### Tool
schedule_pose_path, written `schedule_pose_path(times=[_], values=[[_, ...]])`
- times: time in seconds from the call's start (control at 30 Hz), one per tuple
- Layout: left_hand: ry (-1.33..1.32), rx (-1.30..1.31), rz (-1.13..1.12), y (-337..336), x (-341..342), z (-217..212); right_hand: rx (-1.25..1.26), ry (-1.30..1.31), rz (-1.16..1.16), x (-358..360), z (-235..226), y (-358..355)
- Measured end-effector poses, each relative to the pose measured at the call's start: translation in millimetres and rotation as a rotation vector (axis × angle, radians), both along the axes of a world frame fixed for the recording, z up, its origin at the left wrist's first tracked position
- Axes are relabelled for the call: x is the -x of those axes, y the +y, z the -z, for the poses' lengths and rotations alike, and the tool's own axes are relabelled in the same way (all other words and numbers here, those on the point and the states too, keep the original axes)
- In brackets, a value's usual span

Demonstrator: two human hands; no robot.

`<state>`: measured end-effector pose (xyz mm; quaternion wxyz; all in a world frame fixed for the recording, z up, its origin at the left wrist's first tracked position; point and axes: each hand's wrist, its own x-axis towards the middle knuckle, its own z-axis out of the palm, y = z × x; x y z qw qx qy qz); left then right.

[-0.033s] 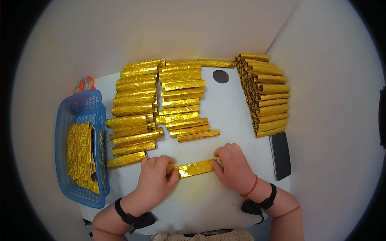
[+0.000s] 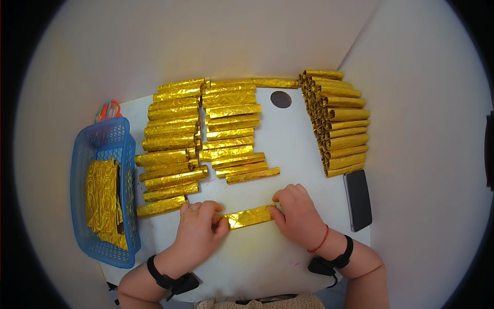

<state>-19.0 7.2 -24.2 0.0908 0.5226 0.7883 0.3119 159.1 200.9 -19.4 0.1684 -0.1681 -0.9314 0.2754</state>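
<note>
Between my two hands, low over the white table, is a flattened strip of folded gold foil paper [image 2: 250, 216]. My left hand [image 2: 201, 226] pinches its left end between thumb and fingers. At the right end, my right hand [image 2: 297, 211] grips it the same way, thumb along the near edge. The strip tilts slightly up toward the right. Just beyond my left hand lies the nearest gold foil roll [image 2: 162, 206] of the left column. Further out, a second column of flatter gold foil rolls [image 2: 231, 123] runs away from me.
At the left stands a blue plastic basket [image 2: 131, 206] holding gold foil sheets [image 2: 102, 201], with orange-handled scissors [image 2: 114, 108] behind it. Stacked gold rolls [image 2: 345, 129] rise at the right, a black phone [image 2: 358, 200] in front of them. A round dark hole [image 2: 281, 99] pierces the table [image 2: 288, 144]. Pale walls surround it.
</note>
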Motion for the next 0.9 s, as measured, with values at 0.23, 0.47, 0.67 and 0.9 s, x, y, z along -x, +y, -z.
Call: schedule_pose_path(times=[0.23,0.47,0.67,0.9], values=[[0.001,-0.020,0.019,-0.1,-0.4,-2.1,0.007,0.009,-0.006,0.5,-2.3,-0.6],[0.000,-0.032,0.046,-3.1,1.2,-3.5,0.046,0.081,-0.039,-3.2,3.5,1.7],[-0.004,-0.102,0.058,-11.0,3.6,-1.6,0.210,0.255,-0.067,-3.6,5.8,2.4],[-0.037,-0.148,-0.028,-11.8,-0.5,-3.2,0.207,0.406,-0.151,-9.4,0.8,6.4]])
